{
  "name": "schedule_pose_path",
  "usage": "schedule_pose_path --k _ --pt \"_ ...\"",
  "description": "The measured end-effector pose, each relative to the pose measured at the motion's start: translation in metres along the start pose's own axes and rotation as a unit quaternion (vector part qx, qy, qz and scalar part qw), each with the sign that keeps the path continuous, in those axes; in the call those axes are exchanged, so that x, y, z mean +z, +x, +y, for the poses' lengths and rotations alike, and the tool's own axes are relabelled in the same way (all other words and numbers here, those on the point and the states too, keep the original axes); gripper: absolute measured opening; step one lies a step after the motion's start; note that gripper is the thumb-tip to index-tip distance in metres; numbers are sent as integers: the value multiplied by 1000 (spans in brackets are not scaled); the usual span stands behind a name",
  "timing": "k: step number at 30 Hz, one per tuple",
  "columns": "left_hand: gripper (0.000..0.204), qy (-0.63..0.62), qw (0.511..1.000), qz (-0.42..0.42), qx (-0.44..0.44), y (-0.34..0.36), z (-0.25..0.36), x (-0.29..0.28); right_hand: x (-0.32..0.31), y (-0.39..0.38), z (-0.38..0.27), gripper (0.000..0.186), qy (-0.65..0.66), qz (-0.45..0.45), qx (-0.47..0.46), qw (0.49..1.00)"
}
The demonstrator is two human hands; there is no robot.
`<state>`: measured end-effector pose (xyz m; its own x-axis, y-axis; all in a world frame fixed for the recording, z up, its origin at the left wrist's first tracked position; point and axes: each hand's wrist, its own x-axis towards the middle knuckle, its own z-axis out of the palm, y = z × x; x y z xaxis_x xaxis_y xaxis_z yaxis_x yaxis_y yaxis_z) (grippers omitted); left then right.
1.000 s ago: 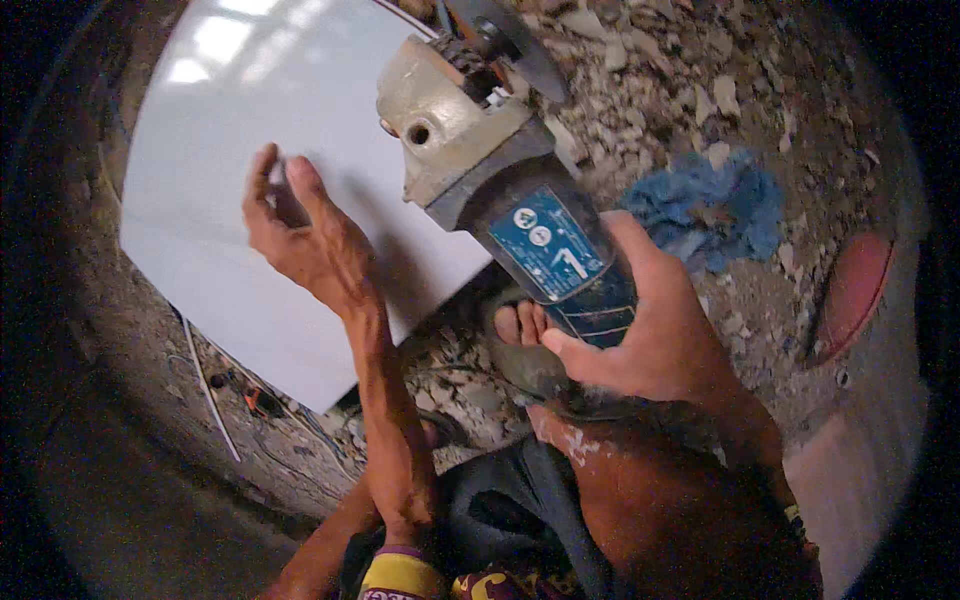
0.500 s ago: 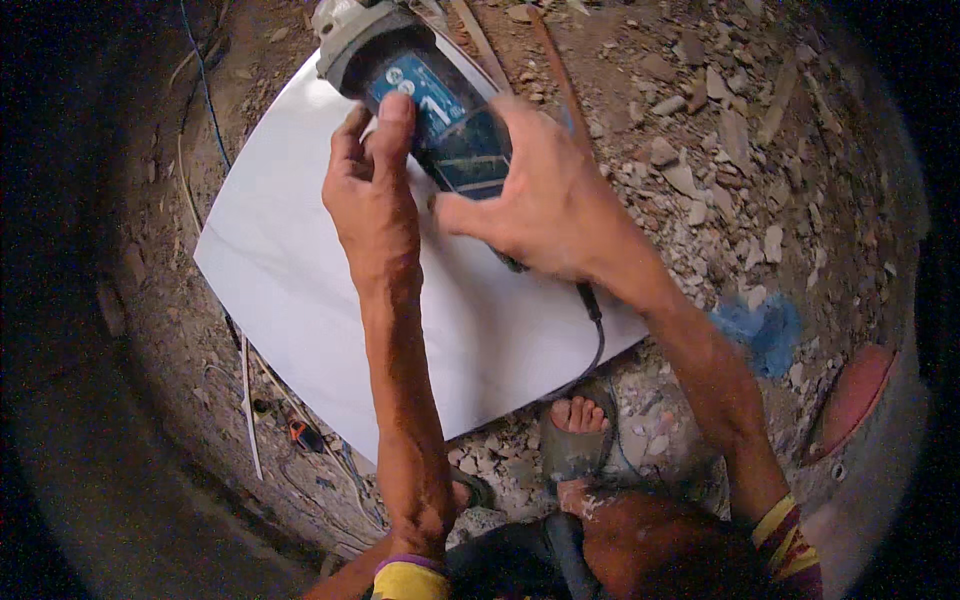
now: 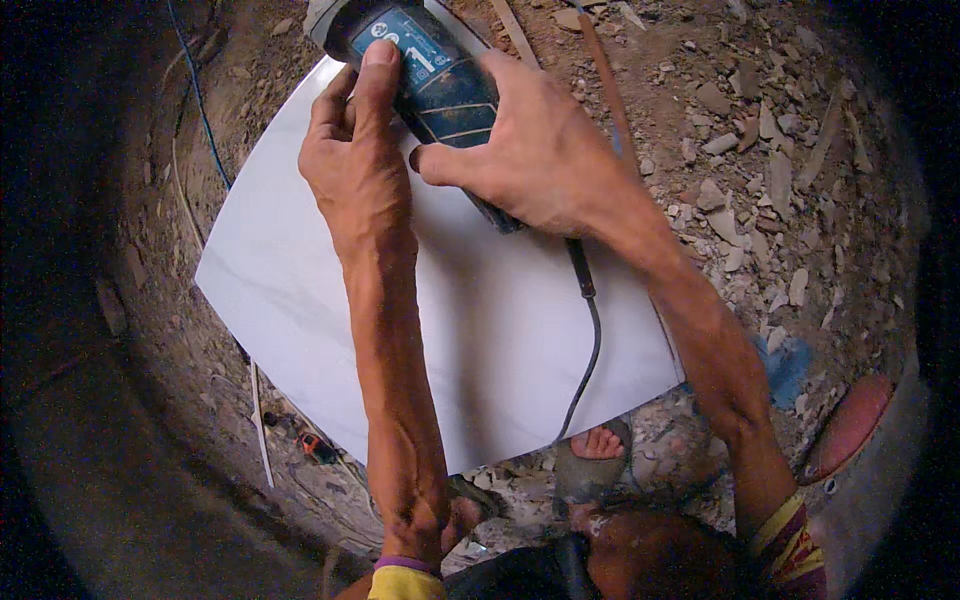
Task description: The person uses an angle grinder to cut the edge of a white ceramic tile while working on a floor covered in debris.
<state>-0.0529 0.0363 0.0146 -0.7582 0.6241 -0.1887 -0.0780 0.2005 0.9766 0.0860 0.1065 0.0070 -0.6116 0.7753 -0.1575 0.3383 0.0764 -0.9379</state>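
Rubble point(image 3: 760, 130) and broken chips covered the dirt ground where you crouched, and the white tile point(image 3: 500, 330) lay flat on it in front of your sandalled foot point(image 3: 597, 455). You had both hands on the grinder point(image 3: 430, 75), which sat over the tile's far edge: your right hand point(image 3: 530, 155) was wrapped around the rear of the dark blue body, and your left hand point(image 3: 355, 170) lay along its left side with the fingers stretched forward onto the housing. The hands were close together, both closed on the tool, and that two-handed hold was the right one for guiding a cut. The grey head of the grinder ran out of the top of the view, so I could not tell whether the disc was touching the tile. The cord point(image 3: 590, 330) trailed back from the handle across the tile toward your foot; it would have been wise to keep it behind the tool and clear of the cutting line. The tile seemed to rest only on loose debris, so it probably needed steady downward pressure, or your foot on its near edge, to stop it rocking. Your left fingertips lay near the head end, and keeping them back on the body looked safer. A blue wire point(image 3: 195, 90) ran along the ground to your left, well clear.
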Motion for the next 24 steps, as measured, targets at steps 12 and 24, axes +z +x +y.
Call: schedule_pose_path --k 12,24 --pt "85 -4 1000 11 15 10 -5 7 -2 12 -2 59 -22 5 -14 1000" --pt "78 -14 999 30 -16 4 8 14 -2 16 -10 53 -15 -20 27 999"
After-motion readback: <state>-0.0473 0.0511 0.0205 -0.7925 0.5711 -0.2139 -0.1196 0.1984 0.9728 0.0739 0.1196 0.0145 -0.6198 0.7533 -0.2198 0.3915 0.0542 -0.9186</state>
